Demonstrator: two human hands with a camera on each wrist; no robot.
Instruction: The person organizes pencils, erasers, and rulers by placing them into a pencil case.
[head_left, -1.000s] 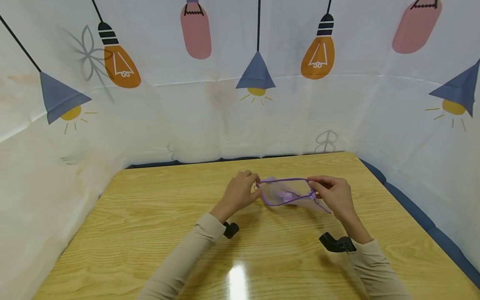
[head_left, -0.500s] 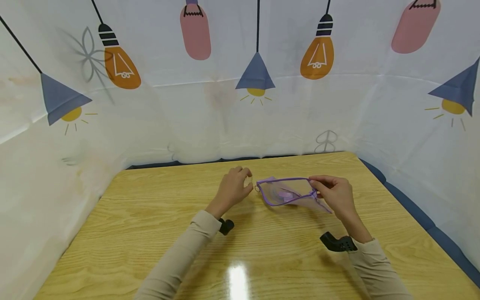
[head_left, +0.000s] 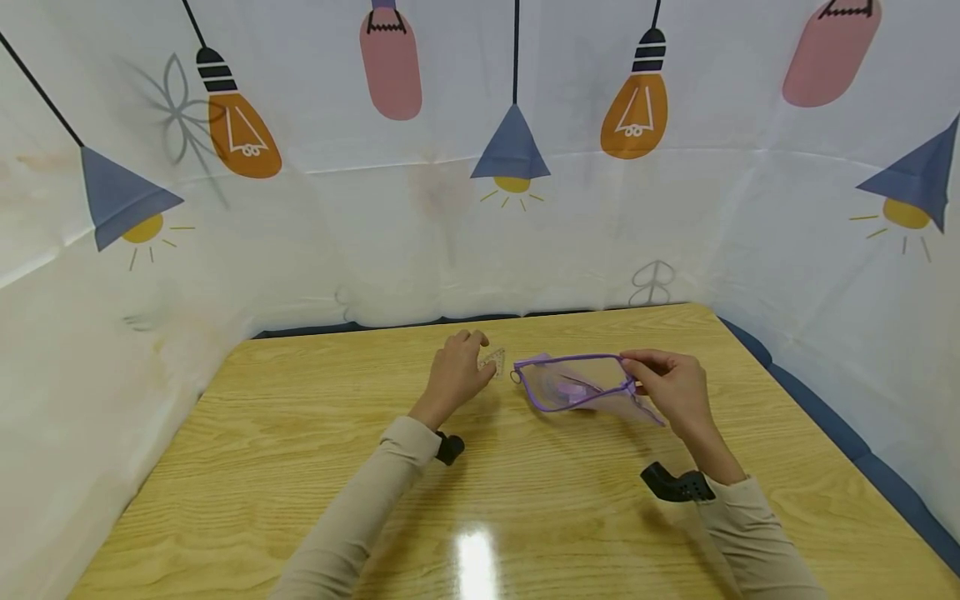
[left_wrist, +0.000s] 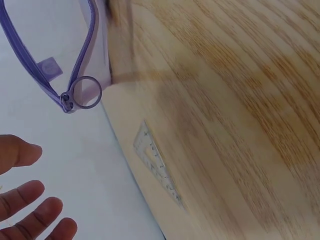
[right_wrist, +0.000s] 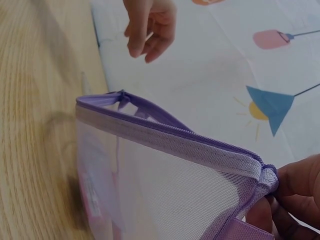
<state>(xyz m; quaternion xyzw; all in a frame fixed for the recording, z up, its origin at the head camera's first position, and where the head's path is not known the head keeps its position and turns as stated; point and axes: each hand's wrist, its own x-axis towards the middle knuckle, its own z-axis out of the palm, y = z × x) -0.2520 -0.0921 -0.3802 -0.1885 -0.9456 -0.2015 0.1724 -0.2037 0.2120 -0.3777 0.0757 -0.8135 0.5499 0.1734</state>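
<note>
A mesh zipper pouch with purple edging [head_left: 618, 407] stands on the table with its zipper open. My right hand [head_left: 671, 387] pinches its right-hand corner, clearly seen in the right wrist view. A zipper pull ring [left_wrist: 87, 92] hangs at the pouch's other end. Inside the pouch sits a lilac-and-clear item, blurred through the mesh. My left hand [head_left: 453, 371] hovers left of the pouch, thumb and fingers apart, holding nothing. Below and just beyond it, a clear set square [left_wrist: 163, 176] lies flat on the table.
The wooden table [head_left: 315, 475] reaches back to a white curtain [head_left: 360, 242] printed with lamps and bulbs. Dark blue padding [head_left: 825, 417] runs along the table's right edge. A black wrist camera [head_left: 675, 485] sits on the right forearm.
My left hand has let go of the pouch's left end and moved left, its fingers spreading. The set square has come into sight beside it. My right hand keeps its grip, nearly still.
</note>
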